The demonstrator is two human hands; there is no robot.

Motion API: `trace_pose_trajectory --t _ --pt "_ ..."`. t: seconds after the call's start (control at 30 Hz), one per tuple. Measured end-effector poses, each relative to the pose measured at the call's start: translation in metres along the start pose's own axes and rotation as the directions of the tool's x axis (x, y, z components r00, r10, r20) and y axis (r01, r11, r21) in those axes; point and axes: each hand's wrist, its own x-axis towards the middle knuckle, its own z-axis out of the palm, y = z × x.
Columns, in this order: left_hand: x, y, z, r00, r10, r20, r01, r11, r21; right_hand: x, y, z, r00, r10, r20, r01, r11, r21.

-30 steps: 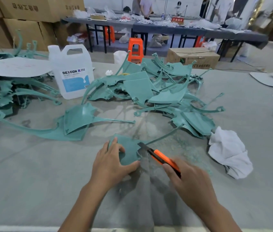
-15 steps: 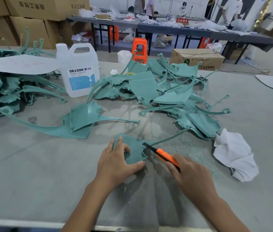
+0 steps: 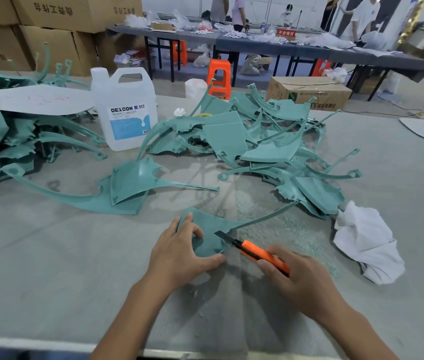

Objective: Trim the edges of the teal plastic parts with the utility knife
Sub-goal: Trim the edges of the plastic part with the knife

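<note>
Teal plastic part (image 3: 207, 229), lower centre, is being held by the curled left hand (image 3: 179, 255); utility knife (image 3: 255, 252) is being gripped by the right hand (image 3: 302, 279).

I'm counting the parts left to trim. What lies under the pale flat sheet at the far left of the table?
Teal plastic parts stick out from under the sheet: curved arms and panels in a pile. How many more lie beneath it is hidden.

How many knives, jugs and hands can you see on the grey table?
Knives: 1, the utility knife
Jugs: 1, the white jug
Hands: 2, left hand holding the teal part, right hand gripping the utility knife
Total: 4
</note>
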Motion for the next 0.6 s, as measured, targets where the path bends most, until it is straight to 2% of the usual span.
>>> trace_pose_trajectory --t 0.13,0.23,0.3,0.5,0.6 --pt "0.001 0.0 0.0 1.0 -0.001 0.001 0.001 1.0 0.005 0.007 0.005 -0.006 0.995 -0.043 0.088 0.049 0.997 -0.065" --pt "0.001 0.0 0.0 1.0 -0.007 0.009 0.007 1.0 0.019 0.015 0.007 -0.008 0.999 -0.041 0.003 0.041 0.988 -0.15" --pt "0.001 0.0 0.001 1.0 -0.012 0.007 0.012 1.0 0.021 0.014 0.008 -0.006 0.999 -0.017 -0.032 0.012 0.989 -0.146" --pt "0.001 0.0 0.002 1.0 -0.009 -0.023 0.009 1.0 0.016 0.003 0.015 -0.011 0.999 0.047 -0.014 -0.047 0.996 -0.07" --pt "0.0 0.0 0.003 0.999 -0.01 -0.04 0.011 1.0 0.02 -0.008 0.025 -0.025 0.996 0.083 -0.021 -0.084 0.993 -0.088"
